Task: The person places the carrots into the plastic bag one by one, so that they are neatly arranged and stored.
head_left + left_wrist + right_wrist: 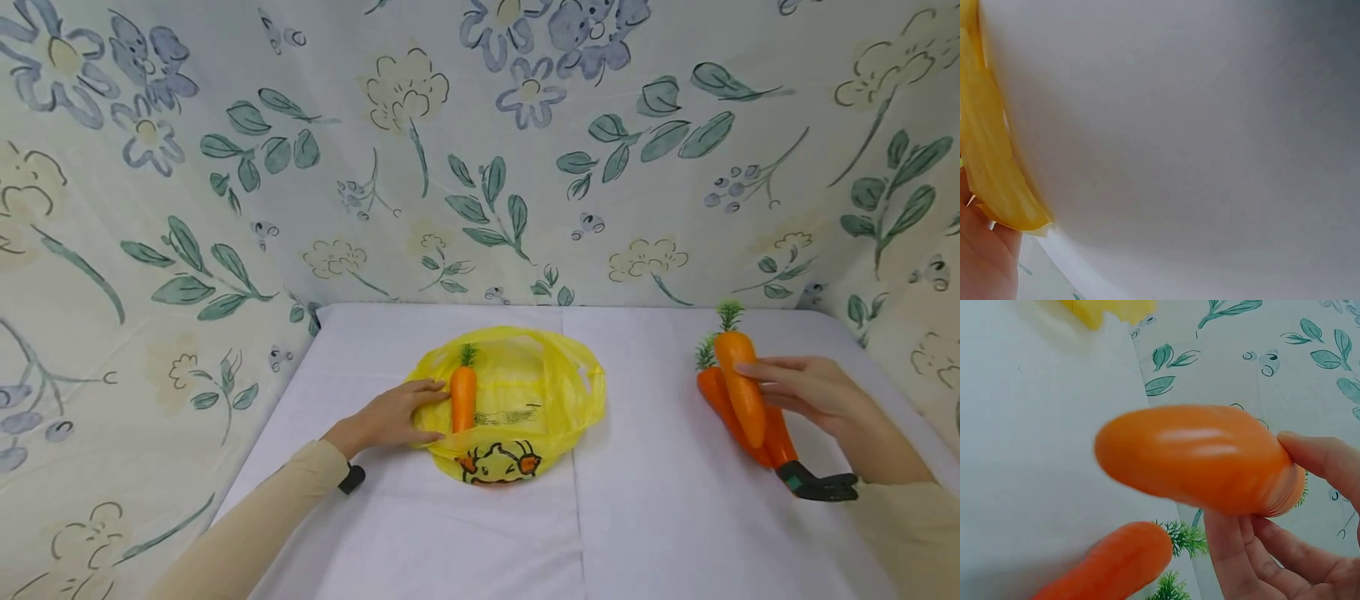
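A yellow plastic bag (585,408) with a printed cartoon face lies mouth up on the white table, and an orange toy carrot (463,396) with a green top sits inside it. My left hand (390,417) holds the bag's left edge, fingers and thumb spread along the rim; the left wrist view shows only part of that hand (988,256) beside the yellow film. At the right, my right hand (813,392) grips another orange toy carrot (1191,456) near its leafy end, raised above the table. Below it lie redder carrots (1122,562), partly hidden, with two green tufts showing.
The white cloth-covered table (645,517) spreads between the bag and the carrots at the right. Flowered fabric (480,142) hangs behind the table and along both sides. A black wrist device (817,483) is on the right wrist.
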`<state>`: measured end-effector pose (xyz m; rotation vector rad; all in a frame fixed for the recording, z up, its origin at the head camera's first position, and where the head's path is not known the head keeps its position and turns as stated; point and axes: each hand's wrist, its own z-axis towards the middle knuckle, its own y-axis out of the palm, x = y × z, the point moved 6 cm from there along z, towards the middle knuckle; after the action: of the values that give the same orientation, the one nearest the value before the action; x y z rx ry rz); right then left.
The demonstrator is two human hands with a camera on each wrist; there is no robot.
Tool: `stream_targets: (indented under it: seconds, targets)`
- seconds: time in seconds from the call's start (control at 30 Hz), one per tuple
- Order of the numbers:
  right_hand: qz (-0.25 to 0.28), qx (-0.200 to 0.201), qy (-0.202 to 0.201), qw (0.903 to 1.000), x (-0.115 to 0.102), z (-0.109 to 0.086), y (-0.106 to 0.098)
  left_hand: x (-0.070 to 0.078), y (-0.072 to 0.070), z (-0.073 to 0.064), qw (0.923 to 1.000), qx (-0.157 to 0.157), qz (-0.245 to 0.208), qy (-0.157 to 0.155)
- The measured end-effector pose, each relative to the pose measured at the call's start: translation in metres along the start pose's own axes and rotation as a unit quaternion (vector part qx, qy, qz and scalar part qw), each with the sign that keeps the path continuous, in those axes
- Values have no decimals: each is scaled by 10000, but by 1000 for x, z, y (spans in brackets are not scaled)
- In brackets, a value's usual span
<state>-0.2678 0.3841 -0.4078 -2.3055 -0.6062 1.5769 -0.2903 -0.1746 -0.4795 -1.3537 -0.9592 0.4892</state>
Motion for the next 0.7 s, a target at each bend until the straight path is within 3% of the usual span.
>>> stream_targets:
  seconds: [0.5,0.7]
  targets:
    - [514,-263,-90,9983,-47,10,44,0,-1,0,10000,-47,-6,-48]
    - [437,-364,-196,9982,-65,16,67,-1,-1,0,10000,-72,-2,-21]
